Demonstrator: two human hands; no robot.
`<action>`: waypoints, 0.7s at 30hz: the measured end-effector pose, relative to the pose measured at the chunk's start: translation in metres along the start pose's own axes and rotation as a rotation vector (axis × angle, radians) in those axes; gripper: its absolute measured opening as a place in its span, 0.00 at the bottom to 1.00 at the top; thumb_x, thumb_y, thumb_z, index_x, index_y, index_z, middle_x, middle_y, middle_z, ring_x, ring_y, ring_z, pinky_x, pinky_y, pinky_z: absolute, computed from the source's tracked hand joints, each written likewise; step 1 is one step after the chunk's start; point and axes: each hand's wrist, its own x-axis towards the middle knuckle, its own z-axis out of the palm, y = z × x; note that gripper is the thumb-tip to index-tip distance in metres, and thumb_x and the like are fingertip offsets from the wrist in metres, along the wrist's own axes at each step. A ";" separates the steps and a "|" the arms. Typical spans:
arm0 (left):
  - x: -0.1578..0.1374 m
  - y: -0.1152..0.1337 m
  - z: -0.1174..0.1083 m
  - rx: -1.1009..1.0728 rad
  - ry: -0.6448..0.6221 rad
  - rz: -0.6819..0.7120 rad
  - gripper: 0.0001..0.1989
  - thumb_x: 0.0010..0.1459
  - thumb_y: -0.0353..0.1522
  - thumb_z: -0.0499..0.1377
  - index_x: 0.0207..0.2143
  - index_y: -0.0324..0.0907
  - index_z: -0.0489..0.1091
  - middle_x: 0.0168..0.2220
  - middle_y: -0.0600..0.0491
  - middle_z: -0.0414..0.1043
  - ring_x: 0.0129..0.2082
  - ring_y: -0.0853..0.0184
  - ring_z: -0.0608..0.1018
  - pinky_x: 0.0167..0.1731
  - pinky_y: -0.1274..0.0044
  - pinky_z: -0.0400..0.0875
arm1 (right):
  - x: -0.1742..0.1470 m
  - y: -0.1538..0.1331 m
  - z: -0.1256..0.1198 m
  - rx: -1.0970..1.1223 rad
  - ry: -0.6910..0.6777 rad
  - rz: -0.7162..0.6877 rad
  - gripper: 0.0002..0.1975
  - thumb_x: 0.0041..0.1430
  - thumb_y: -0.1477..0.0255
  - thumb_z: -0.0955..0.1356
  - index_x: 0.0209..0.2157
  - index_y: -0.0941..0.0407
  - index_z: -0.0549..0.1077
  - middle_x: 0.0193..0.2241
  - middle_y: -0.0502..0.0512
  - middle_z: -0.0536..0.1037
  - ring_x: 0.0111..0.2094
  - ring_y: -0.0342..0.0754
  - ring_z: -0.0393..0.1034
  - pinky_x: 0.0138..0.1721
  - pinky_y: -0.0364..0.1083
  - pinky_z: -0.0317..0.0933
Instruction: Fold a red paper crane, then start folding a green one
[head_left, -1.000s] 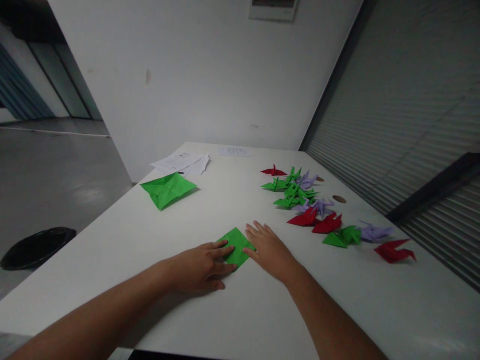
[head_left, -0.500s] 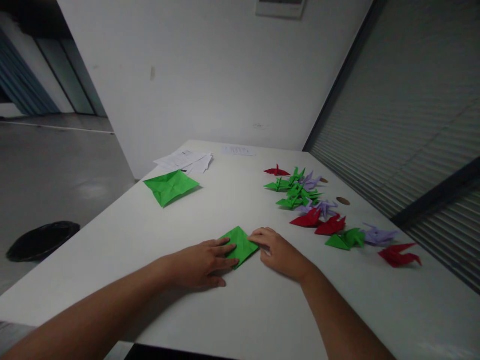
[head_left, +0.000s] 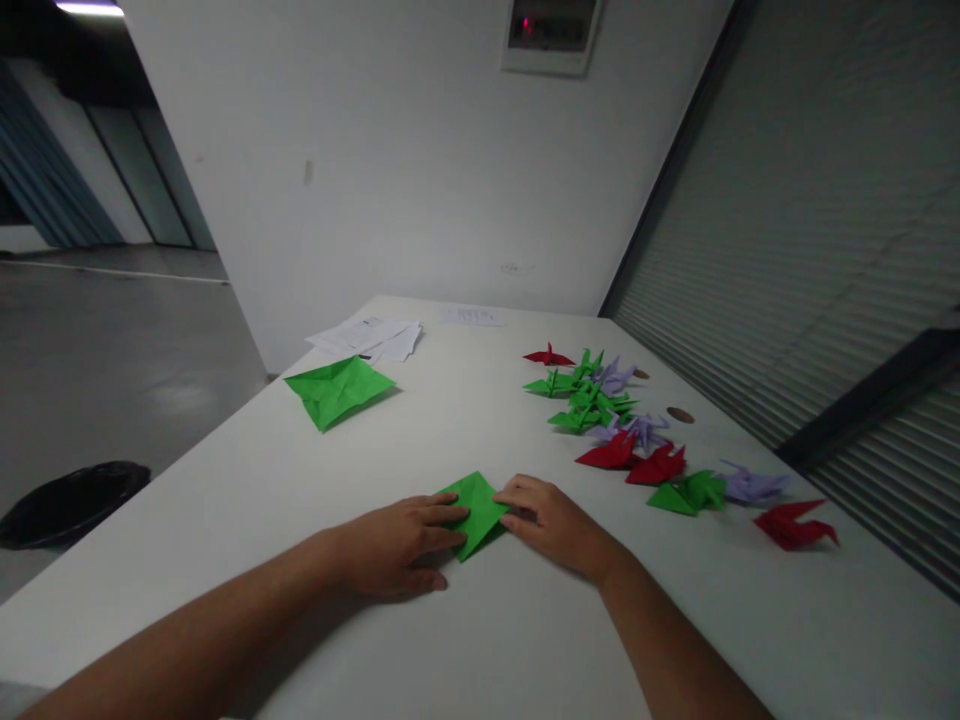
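Note:
A folded green origami paper [head_left: 478,505] lies on the table near its front, turned like a diamond. My left hand [head_left: 401,545] rests flat over its left side, fingers spread and holding nothing. At the right corner, my right hand [head_left: 544,515] has thumb and forefinger pinched on the paper's edge. That edge looks slightly raised, with a dark shadow under it. The tips of my right fingers partly cover the corner.
Several folded paper cranes [head_left: 592,405] in green, red and purple are grouped along the right of the white table [head_left: 465,410]. A creased green sheet [head_left: 341,388] and printed papers [head_left: 367,338] lie at the left. A black-lined bin [head_left: 75,500] stands beside the table.
My right thumb and forefinger have closed on the paper's right corner, which now lifts a little inward. My left hand stays on the paper. The camera view has tilted up slightly.

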 end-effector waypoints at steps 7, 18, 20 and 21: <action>0.001 0.001 -0.002 -0.045 0.001 0.020 0.27 0.65 0.40 0.64 0.63 0.41 0.70 0.69 0.40 0.63 0.71 0.45 0.62 0.69 0.55 0.60 | 0.002 0.003 0.005 -0.023 -0.021 -0.027 0.15 0.67 0.78 0.66 0.49 0.53 0.81 0.42 0.57 0.78 0.45 0.50 0.74 0.51 0.49 0.67; 0.004 0.002 0.002 -0.028 0.040 -0.003 0.31 0.65 0.41 0.64 0.66 0.40 0.66 0.67 0.39 0.66 0.70 0.47 0.64 0.68 0.56 0.61 | 0.006 0.001 0.007 -0.040 -0.010 0.024 0.09 0.69 0.73 0.68 0.40 0.54 0.82 0.40 0.55 0.73 0.46 0.51 0.70 0.51 0.48 0.66; 0.004 0.001 0.002 -0.035 0.029 0.009 0.28 0.65 0.41 0.64 0.64 0.41 0.68 0.68 0.40 0.65 0.71 0.46 0.63 0.69 0.56 0.60 | 0.008 0.003 0.009 -0.054 -0.002 0.016 0.09 0.70 0.72 0.68 0.40 0.53 0.82 0.42 0.55 0.73 0.48 0.52 0.68 0.54 0.50 0.64; 0.004 0.001 0.002 -0.041 0.026 0.016 0.28 0.65 0.42 0.63 0.64 0.42 0.69 0.68 0.41 0.65 0.71 0.46 0.62 0.69 0.56 0.60 | 0.008 0.004 0.009 -0.060 0.001 0.013 0.08 0.70 0.71 0.69 0.40 0.53 0.82 0.43 0.56 0.73 0.49 0.52 0.68 0.55 0.50 0.64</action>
